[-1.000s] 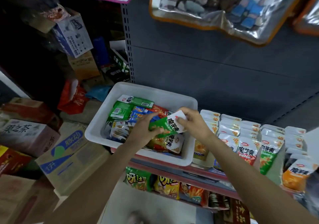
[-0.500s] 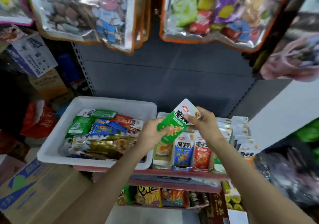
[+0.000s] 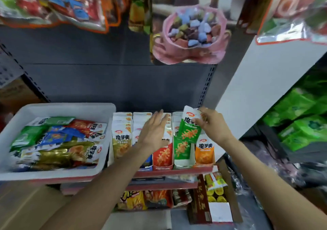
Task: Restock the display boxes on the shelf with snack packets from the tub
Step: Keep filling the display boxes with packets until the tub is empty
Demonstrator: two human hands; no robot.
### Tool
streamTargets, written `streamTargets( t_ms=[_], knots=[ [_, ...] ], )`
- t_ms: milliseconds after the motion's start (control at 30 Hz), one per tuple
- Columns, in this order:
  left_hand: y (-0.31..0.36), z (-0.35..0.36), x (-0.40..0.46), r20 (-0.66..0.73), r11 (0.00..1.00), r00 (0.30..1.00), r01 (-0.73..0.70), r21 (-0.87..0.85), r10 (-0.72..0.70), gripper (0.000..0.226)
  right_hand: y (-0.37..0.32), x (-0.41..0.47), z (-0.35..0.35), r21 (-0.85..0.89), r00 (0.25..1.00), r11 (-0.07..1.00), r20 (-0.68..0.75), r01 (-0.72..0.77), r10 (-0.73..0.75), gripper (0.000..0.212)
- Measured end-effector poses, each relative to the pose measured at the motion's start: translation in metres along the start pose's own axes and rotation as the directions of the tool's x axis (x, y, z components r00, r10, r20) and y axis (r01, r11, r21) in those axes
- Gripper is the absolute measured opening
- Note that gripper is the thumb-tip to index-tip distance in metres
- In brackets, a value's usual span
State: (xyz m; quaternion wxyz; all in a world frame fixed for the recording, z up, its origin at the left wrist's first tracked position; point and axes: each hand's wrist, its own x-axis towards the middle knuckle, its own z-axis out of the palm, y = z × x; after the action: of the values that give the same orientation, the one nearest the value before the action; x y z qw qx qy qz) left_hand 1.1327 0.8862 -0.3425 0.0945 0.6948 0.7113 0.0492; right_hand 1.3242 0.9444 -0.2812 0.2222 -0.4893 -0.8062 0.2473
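A white tub [image 3: 58, 108] stands on the shelf at the left, holding several green, blue, red and gold snack packets [image 3: 58, 139]. To its right a row of display boxes [image 3: 162, 166] holds upright packets in olive, blue, red, green and orange. My right hand [image 3: 212, 125] grips a green-and-white snack packet [image 3: 189, 128] by its top, upright above the green display box [image 3: 182, 162]. My left hand [image 3: 154, 130] hovers flat with straight fingers over the blue and red boxes, holding nothing.
Large clear bags of sweets [image 3: 189, 35] hang above the shelf. A white side panel [image 3: 261, 88] bounds the shelf on the right, with green packages [image 3: 304, 123] beyond it. A lower shelf [image 3: 159, 199] holds more snack bags. Cardboard boxes [image 3: 23, 203] sit at the lower left.
My view has swung to the right. My left hand has let go of the green packet and opened. My right hand has carried the packet right, over the green display box.
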Motion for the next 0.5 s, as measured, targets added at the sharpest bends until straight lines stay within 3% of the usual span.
streamTargets(
  t_ms=[133,233,300,500],
  knots=[
    [0.002,-0.001,0.019,0.061,0.985,0.997,0.033,0.170,-0.043,0.101,0.010,0.008,0.019,-0.034,0.991,0.999,0.132,0.029,-0.024,0.014],
    [0.005,0.000,0.024,0.065,0.970,0.996,0.040,0.239,-0.057,0.098,0.015,0.015,0.034,-0.198,0.979,0.976,0.196,0.091,-0.052,0.025],
    [0.006,0.003,0.025,0.047,0.965,0.997,0.042,0.259,-0.056,0.095,0.017,0.020,0.040,-0.282,0.973,0.950,0.221,0.136,-0.074,0.032],
    [0.006,0.008,0.024,0.005,0.971,0.999,0.048,0.236,-0.050,0.092,0.025,0.027,0.058,-0.501,0.961,0.831,0.242,0.241,-0.133,0.026]
  ],
)
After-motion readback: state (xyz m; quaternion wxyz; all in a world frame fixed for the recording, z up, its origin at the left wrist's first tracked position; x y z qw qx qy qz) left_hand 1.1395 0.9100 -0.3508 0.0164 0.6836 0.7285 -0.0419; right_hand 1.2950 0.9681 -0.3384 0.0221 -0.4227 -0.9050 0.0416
